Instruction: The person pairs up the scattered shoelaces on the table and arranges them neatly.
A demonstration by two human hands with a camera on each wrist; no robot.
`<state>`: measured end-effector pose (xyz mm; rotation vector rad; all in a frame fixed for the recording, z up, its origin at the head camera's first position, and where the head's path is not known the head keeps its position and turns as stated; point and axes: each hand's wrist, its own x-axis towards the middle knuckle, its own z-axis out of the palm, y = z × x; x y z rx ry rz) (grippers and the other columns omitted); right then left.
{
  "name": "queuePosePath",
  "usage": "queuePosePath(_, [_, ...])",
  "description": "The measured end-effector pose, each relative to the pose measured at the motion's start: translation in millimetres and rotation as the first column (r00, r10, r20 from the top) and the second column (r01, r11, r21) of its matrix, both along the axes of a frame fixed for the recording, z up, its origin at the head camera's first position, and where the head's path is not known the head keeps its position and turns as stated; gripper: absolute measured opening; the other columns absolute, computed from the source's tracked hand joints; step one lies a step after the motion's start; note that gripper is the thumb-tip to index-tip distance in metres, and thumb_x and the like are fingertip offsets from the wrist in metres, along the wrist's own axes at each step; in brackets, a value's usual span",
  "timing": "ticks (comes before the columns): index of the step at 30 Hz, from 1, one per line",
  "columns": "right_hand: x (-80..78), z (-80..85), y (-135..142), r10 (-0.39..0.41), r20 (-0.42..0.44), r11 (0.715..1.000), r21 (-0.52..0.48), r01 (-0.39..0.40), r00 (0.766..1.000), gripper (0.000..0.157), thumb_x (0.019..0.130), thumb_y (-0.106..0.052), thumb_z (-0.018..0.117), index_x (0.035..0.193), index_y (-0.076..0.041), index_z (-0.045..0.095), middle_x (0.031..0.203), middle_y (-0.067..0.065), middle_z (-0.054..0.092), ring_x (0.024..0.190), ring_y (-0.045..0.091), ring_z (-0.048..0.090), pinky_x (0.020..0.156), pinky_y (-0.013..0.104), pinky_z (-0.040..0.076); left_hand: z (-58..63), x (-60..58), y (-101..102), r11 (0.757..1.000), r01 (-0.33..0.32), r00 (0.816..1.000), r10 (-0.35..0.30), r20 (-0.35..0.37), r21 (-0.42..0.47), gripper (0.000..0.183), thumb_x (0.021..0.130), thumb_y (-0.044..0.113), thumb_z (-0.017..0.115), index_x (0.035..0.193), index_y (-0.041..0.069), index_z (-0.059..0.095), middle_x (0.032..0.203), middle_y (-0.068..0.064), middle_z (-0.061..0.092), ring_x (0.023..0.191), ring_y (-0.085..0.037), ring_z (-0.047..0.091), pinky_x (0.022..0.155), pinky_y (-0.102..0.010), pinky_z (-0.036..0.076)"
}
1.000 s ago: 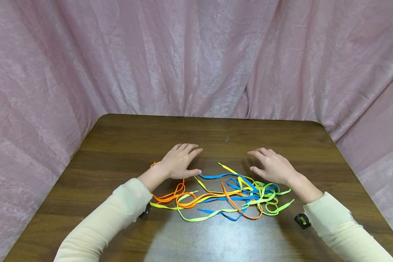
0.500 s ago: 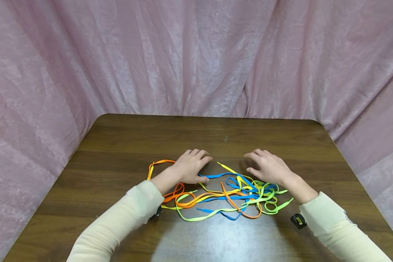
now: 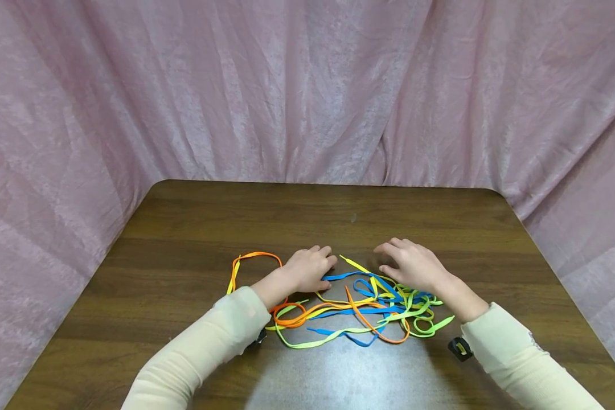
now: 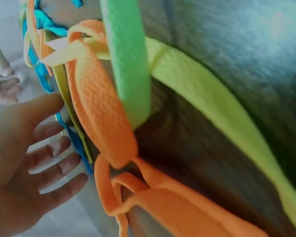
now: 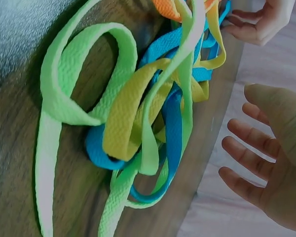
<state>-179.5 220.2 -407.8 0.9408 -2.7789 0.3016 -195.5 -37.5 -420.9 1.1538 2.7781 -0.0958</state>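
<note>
Flat shoelaces lie tangled on the wooden table: an orange lace (image 3: 258,253), a blue lace (image 3: 345,275), a yellow lace (image 3: 356,264) and a light green lace (image 3: 312,344). My left hand (image 3: 307,269) is over the left part of the tangle, its thumb and fingers spread around the end of the blue lace. In the left wrist view its fingers are loosely bent with nothing gripped. My right hand (image 3: 415,265) hovers above the right side, where the green and blue loops bunch up. Its fingers (image 5: 249,160) are relaxed and apart from the laces in the right wrist view.
The brown wooden table (image 3: 210,210) has rounded far corners. A pink velvety curtain (image 3: 307,91) hangs behind it and on both sides. Each sleeve has a small black device (image 3: 460,348) at the wrist.
My left hand has moved right and toward me, its fingers drawing closer to the blue lace's end. My right hand has shifted slightly left and toward me. The laces look nearly unchanged.
</note>
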Motion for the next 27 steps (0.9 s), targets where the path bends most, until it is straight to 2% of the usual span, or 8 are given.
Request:
queuePosePath(2, [0.9,-0.6,-1.6,0.004,0.011,1.0,-0.001,-0.004,1.0,0.034,0.077,-0.024,0.073,0.108,-0.012,0.065,0.096,0.003,0.063,0.08,0.019,0.059,0.062,0.034,0.047,-0.1,0.4,1.0,1.0,-0.008,1.0,0.008,0.019,0.009,0.03,0.082,0.039,0.066,0.102,0.018,0.059,0.099,0.0,0.051,0.081,-0.015,0.048,0.063,-0.028,0.044])
queuePosePath(7, [2.1,-2.3,-3.4,0.017,0.005,1.0,-0.013,-0.017,1.0,0.033,0.077,-0.022,0.073,0.107,-0.012,0.065,0.094,0.003,0.063,0.077,0.019,0.058,0.061,0.033,0.046,-0.3,0.6,2.7,0.999,-0.031,0.997,0.029,0.068,0.027,0.015,0.083,0.03,0.067,0.087,0.018,0.058,0.088,0.003,0.049,0.075,-0.013,0.046,0.059,-0.026,0.04])
queuePosePath(12, [2.0,-0.8,-6.3,0.023,0.01,0.999,-0.022,-0.023,1.0,0.033,0.077,-0.022,0.073,0.108,-0.012,0.065,0.095,0.003,0.063,0.079,0.019,0.058,0.062,0.033,0.047,0.6,0.0,3.1,0.999,-0.033,0.997,0.031,0.067,0.029,0.018,0.085,0.024,0.064,0.071,0.019,0.054,0.083,0.003,0.049,0.071,-0.013,0.047,0.056,-0.025,0.038])
queuePosePath(19, [4.1,2.1,-10.0,0.016,0.048,0.999,-0.042,-0.014,0.999,0.032,0.079,-0.021,0.072,0.109,-0.013,0.065,0.097,0.003,0.063,0.082,0.019,0.059,0.064,0.035,0.048,1.8,1.3,2.3,0.999,-0.012,0.998,0.009,0.065,0.042,0.016,0.086,0.017,0.063,0.074,0.019,0.052,0.073,0.005,0.049,0.065,-0.011,0.048,0.055,-0.025,0.038])
queuePosePath(22, [4.1,2.0,-11.0,0.017,0.058,0.999,-0.047,-0.015,0.998,0.031,0.08,-0.021,0.071,0.109,-0.013,0.065,0.098,0.001,0.062,0.083,0.018,0.059,0.065,0.035,0.048,3.4,1.2,0.5,0.997,-0.012,0.998,0.007,0.063,0.073,0.016,0.086,0.016,0.063,0.074,0.019,0.051,0.07,0.007,0.048,0.062,-0.01,0.047,0.053,-0.025,0.037])
queuePosePath(27, [3.1,0.7,-13.5,0.026,0.057,0.998,-0.058,-0.023,0.998,0.029,0.081,-0.021,0.07,0.109,-0.014,0.065,0.1,-0.001,0.062,0.086,0.017,0.059,0.068,0.035,0.049,9.3,1.1,-3.3,0.99,-0.01,1.0,0.008,0.018,0.139,0.016,0.086,0.016,0.063,0.075,0.018,0.052,0.071,0.008,0.048,0.061,-0.009,0.046,0.052,-0.024,0.036])
